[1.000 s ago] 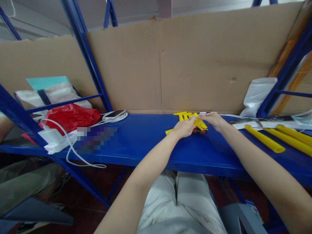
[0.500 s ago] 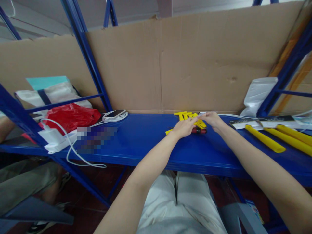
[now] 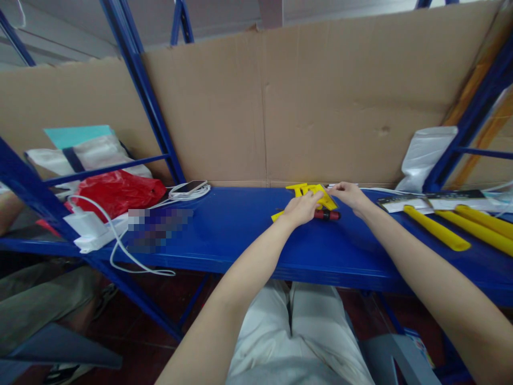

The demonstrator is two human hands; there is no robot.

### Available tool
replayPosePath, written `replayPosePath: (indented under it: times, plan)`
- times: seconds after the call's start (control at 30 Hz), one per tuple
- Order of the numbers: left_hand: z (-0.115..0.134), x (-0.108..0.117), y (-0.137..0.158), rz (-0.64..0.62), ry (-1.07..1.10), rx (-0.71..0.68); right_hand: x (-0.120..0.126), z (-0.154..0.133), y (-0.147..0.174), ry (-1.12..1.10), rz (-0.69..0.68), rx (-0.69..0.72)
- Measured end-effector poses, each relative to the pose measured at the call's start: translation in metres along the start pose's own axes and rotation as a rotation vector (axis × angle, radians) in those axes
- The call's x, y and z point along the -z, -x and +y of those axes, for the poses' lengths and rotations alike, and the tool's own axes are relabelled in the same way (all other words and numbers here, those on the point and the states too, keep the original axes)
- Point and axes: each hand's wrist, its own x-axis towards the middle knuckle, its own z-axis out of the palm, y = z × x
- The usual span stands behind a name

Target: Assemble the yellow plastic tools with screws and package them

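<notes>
My left hand is closed over a yellow plastic piece near the back of the blue shelf. Part of that piece is hidden under the fingers. My right hand is just right of it, fingertips pressed together near the piece's upper right end. Whatever is between those fingertips is too small to make out. A red and black cylindrical tool lies just below the piece, its left part covered by my left hand. Behind the left hand lies a yellow T-shaped part.
Long yellow plastic strips and black-and-white packaging lie at the right. To the left are a phone on a coiled white cable, a red plastic bag and a power strip. A cardboard wall stands behind.
My hands have moved slightly apart. The yellow piece between them has turned and shows more of its face, and more of the red and black tool is visible.
</notes>
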Motion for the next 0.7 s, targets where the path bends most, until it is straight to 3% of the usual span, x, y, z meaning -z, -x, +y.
replayPosePath:
  times: [0.27,0.7]
  plan:
    - [-0.0007,0.0046,0.0012,0.012,0.0,0.053,0.0096,-0.0016,0.004,0.022,-0.287,-0.083]
    - [-0.0039,0.0023,-0.0003,0.009,-0.011,0.032,0.0024,0.0014,0.0039,-0.015,-0.274,-0.083]
